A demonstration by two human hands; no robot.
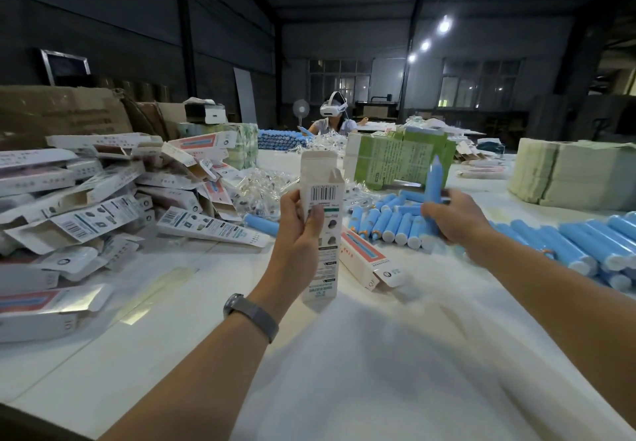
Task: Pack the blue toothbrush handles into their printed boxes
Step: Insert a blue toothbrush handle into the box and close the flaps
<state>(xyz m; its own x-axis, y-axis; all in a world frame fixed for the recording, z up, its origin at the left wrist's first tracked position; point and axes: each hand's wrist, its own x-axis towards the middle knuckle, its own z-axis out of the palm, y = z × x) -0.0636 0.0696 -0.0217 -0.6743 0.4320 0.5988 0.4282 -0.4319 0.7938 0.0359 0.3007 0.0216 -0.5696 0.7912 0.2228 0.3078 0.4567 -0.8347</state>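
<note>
**Stock on my view: one box up, one handle up**

- Left hand (303, 220): I see it holding a tall white printed cardboard box (321, 230) upright above the white table (179, 320), top flaps open, barcode face toward me. Fingers curled round the box, thumb pressed on its front. A grey band (251, 315) sits on that wrist.
- Right hand (454, 215): fingers clamped on a light-blue cylindrical plastic toothbrush handle (434, 179), held upright with its tapered end up, to the right of the box and apart from it.
- Loose blue handles (389, 220): a row lying on the table just below the right hand; a larger bank of blue handles (585, 241) at the right edge.
- One closed printed box with red panel (364, 256), lying flat just right of the held box.
- Heap of open printed boxes (103, 199), left side of the table.
- Clear plastic sachets (258, 186), piled behind the held box.
- Green-wrapped bundle (399, 158) and pale stacked bundle (571, 175), far side.
- Another person wearing a white headset (333, 110), seated at the far end.
</note>
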